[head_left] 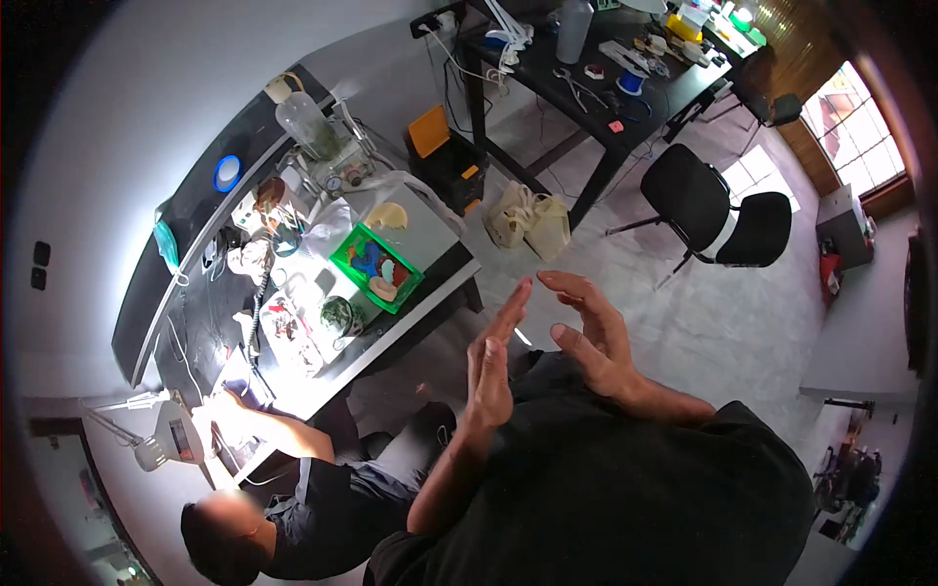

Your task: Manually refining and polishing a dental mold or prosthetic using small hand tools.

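My left hand [495, 363] is held up in front of my body, its fingers straight and together. Facing it, my right hand [594, 337] has its fingers slightly bent and the thumb apart. A gap separates the two palms, and neither hand holds or touches anything. Both are in the air over the grey floor [625, 278]. Left of my hands, the nearest objects on the lit workbench [430, 269] are a green tray [396, 306] with colourful pieces in it and a glass jar [339, 314] with dark green contents.
A co-worker [322, 518] sits at the workbench to my left, hands under a bright desk lamp [171, 435]. Cream cloth bags [545, 230] and a black toolbox [449, 166] with a raised orange lid stand ahead. A black chair [684, 195] and a tool-covered dark table [547, 83] are farther off.
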Demonstrator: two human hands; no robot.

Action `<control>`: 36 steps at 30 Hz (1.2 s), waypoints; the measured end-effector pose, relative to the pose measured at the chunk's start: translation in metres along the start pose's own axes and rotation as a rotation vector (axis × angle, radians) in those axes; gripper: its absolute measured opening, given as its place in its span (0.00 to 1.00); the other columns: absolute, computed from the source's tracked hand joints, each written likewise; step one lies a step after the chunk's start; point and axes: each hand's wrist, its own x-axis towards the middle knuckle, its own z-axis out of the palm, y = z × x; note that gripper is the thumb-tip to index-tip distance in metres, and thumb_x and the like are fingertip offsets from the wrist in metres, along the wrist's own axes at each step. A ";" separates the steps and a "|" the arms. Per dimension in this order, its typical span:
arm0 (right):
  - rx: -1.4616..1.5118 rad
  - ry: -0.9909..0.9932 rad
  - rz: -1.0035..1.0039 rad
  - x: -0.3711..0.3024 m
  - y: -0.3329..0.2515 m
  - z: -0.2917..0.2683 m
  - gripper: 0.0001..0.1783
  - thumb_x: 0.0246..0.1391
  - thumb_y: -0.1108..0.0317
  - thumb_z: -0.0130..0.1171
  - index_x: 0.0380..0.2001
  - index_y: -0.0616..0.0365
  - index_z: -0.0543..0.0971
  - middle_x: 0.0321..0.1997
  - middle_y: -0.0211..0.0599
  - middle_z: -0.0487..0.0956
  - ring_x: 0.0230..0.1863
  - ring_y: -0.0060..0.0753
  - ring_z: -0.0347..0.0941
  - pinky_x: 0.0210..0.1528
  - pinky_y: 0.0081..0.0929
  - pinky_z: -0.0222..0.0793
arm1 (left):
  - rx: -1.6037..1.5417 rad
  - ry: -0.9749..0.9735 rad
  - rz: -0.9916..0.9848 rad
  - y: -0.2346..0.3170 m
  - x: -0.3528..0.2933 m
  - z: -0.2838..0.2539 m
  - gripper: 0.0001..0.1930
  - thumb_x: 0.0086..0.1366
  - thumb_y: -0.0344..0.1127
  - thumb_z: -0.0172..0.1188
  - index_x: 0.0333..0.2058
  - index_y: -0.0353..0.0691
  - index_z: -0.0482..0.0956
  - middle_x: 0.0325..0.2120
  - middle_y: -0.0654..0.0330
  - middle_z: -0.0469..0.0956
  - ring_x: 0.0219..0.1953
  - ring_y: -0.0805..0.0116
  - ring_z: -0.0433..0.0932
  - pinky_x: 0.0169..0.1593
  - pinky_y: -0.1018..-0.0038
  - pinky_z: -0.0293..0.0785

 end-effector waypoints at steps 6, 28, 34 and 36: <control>0.034 -0.069 0.056 -0.002 -0.005 0.011 0.33 0.61 0.66 0.61 0.68 0.59 0.68 0.72 0.42 0.66 0.73 0.39 0.61 0.71 0.40 0.56 | 0.041 0.030 0.058 0.001 -0.002 0.009 0.41 0.78 0.62 0.35 0.75 0.33 0.47 0.77 0.45 0.45 0.78 0.49 0.45 0.76 0.51 0.46; 0.147 -0.114 0.098 -0.012 -0.008 0.015 0.36 0.66 0.59 0.60 0.72 0.56 0.62 0.71 0.41 0.67 0.72 0.38 0.62 0.71 0.41 0.59 | 0.071 -0.101 -0.070 0.000 -0.020 0.020 0.47 0.76 0.66 0.36 0.77 0.36 0.35 0.79 0.48 0.33 0.79 0.49 0.37 0.77 0.50 0.37; 0.168 -0.065 0.110 -0.012 0.001 0.013 0.30 0.65 0.62 0.62 0.67 0.57 0.67 0.67 0.39 0.69 0.69 0.36 0.64 0.68 0.39 0.62 | 0.215 -0.141 0.009 0.006 -0.017 0.020 0.37 0.80 0.44 0.41 0.76 0.32 0.38 0.78 0.42 0.35 0.79 0.47 0.39 0.77 0.59 0.40; 0.182 -0.048 0.121 -0.011 0.000 0.012 0.28 0.65 0.65 0.61 0.66 0.58 0.68 0.66 0.38 0.69 0.69 0.34 0.65 0.68 0.38 0.63 | 0.206 -0.141 -0.024 0.002 -0.018 0.019 0.36 0.80 0.43 0.42 0.76 0.31 0.39 0.78 0.42 0.37 0.79 0.46 0.40 0.77 0.59 0.41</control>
